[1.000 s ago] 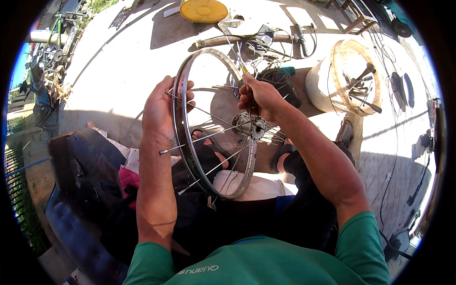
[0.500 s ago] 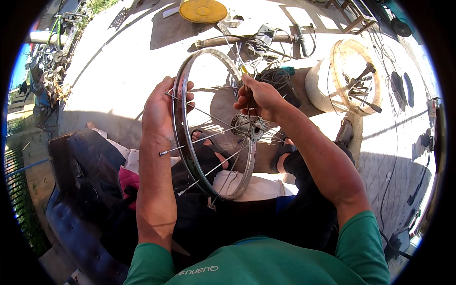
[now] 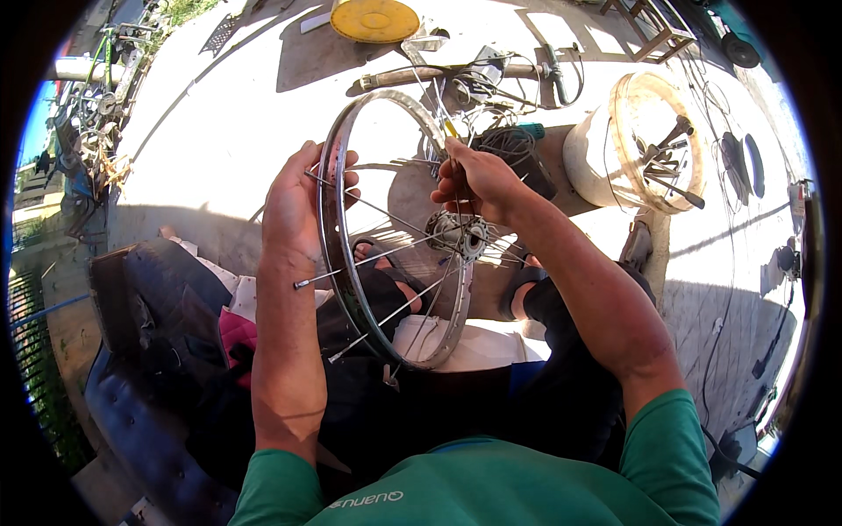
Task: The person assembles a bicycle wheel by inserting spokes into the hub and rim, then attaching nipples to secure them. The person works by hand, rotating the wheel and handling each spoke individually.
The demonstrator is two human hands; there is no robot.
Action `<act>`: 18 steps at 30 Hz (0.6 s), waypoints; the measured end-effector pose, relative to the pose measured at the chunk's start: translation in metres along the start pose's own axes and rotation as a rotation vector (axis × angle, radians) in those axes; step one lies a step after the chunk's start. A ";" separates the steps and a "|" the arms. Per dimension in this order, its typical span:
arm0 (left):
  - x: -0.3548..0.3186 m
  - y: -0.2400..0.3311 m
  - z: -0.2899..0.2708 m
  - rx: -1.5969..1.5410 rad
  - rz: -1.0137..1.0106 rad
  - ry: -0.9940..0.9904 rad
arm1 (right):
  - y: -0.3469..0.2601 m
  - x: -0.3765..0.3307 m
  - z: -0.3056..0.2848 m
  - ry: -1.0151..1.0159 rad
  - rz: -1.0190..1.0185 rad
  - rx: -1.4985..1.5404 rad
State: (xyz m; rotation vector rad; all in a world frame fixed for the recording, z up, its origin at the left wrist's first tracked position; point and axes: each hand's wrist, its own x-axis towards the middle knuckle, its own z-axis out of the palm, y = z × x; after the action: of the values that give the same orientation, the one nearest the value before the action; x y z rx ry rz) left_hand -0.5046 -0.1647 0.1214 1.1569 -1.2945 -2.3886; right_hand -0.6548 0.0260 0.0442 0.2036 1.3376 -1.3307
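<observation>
A bare metal wheel rim (image 3: 331, 250) stands upright and tilted over my lap. My left hand (image 3: 298, 197) grips its left side, palm outside and fingertips curled round to the inner face. Inside the ring hangs a metal hub (image 3: 460, 235) with thin spokes fanning out. Several spokes poke out through the rim near my left forearm, and a nipple tips one spoke (image 3: 314, 279). At the rim's far right my right hand (image 3: 478, 180) is closed, thumb and forefinger pinched on what looks like a spoke above the hub. A small yellow piece (image 3: 452, 129) shows beside those fingertips; its kind is unclear.
To the right, a white bucket (image 3: 588, 158) lies tipped, with tools in its mouth. Cables and a dark box (image 3: 526, 167) lie beyond the wheel, near a hand pump (image 3: 554, 74). A yellow round lid (image 3: 375, 19) is farther off. A dark padded seat (image 3: 145, 421) is at left.
My right hand's fingers have shifted very slightly by the rim. The wheel and my left hand stay in place.
</observation>
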 end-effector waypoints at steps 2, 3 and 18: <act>0.000 0.000 0.000 -0.001 0.000 0.004 | 0.001 0.001 0.000 0.000 0.001 0.002; 0.000 -0.001 0.000 -0.002 0.000 0.005 | 0.001 0.002 -0.001 0.001 0.001 0.003; -0.005 -0.003 0.012 -0.064 -0.013 -0.018 | 0.005 -0.003 0.011 -0.077 -0.030 -0.107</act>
State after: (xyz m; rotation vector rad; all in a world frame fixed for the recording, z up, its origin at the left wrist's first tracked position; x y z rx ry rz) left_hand -0.5089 -0.1528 0.1256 1.1316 -1.2107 -2.4364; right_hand -0.6437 0.0215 0.0475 0.0593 1.3470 -1.2757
